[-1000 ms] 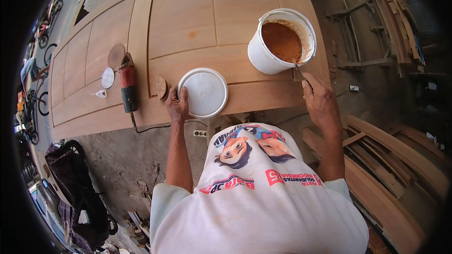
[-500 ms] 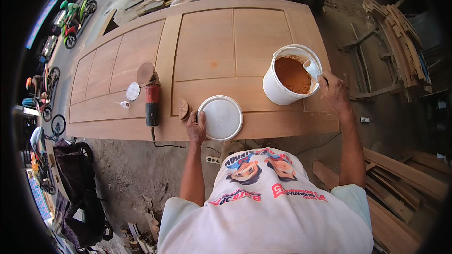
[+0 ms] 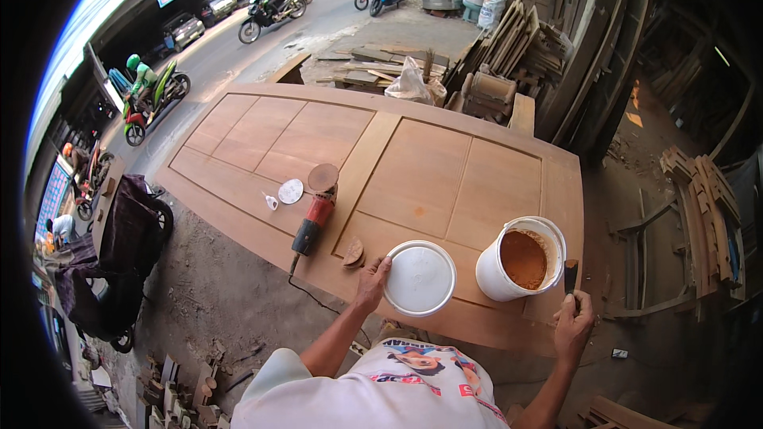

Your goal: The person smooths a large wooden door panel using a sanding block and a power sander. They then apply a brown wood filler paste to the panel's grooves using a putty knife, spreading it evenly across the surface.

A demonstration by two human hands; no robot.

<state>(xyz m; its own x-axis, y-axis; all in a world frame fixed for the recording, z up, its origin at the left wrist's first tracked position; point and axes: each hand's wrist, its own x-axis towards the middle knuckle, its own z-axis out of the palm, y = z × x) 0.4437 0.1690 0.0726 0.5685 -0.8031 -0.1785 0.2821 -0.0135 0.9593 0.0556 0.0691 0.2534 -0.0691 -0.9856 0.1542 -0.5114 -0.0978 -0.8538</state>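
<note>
My left hand (image 3: pixel 370 284) is closed on the edge of a round white lid (image 3: pixel 420 280), at the near edge of a wooden panelled door (image 3: pixel 413 159) lying flat. Right of the lid, a white bucket (image 3: pixel 494 272) stands on the door, part full of orange-brown putty or powder (image 3: pixel 523 260). Just right of its rim, my right hand (image 3: pixel 574 324) grips what looks like a putty knife (image 3: pixel 571 278), its dark blade upright with brown stuff at the tip. The handle is hidden in my fingers.
An angle grinder (image 3: pixel 318 218) with a brown disc lies left of the lid, its cord trailing off the near edge. By it are a white disc (image 3: pixel 291 191), a small white bottle (image 3: pixel 272 202) and worn disc pieces (image 3: pixel 354 252). Timber (image 3: pixel 699 214) is stacked at right.
My right hand has lifted the putty knife out of the bucket and brought it beside the rim. My left hand stays on the lid. The view has swung up and left toward the street.
</note>
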